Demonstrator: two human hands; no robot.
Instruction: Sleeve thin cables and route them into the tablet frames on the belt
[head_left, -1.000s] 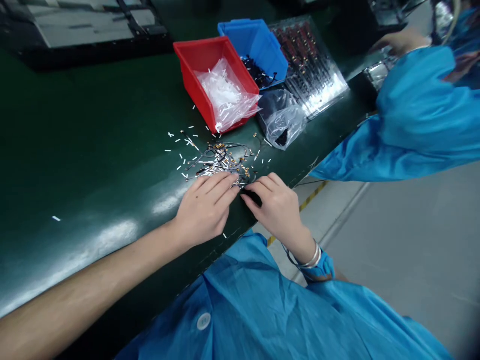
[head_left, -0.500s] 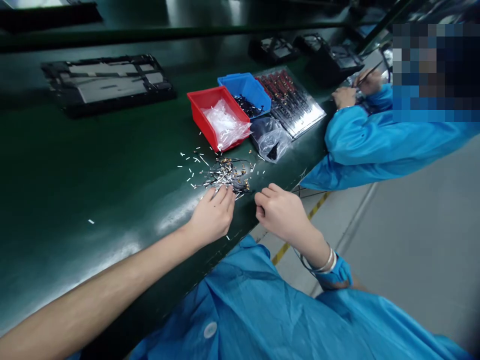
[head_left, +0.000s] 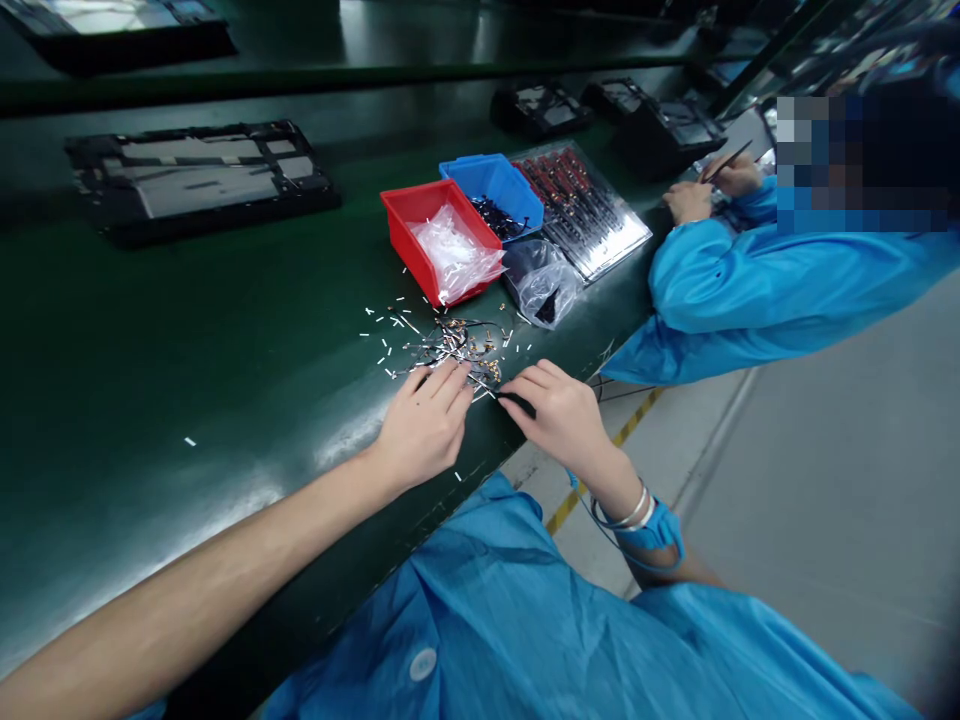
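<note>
Left hand covers the near edge of a tangled heap of thin black cables and white slivers, grip hidden | Right hand fingertip-pinches an apparent slim dark cable, likely for control | Open red plastic bin stands just beyond, presumably for reach

You wear a bright blue smock, creased throughout, with a round white button in front. Silvery bangles circle your right wrist, alongside a blue band and a thin, looping cord.
</note>
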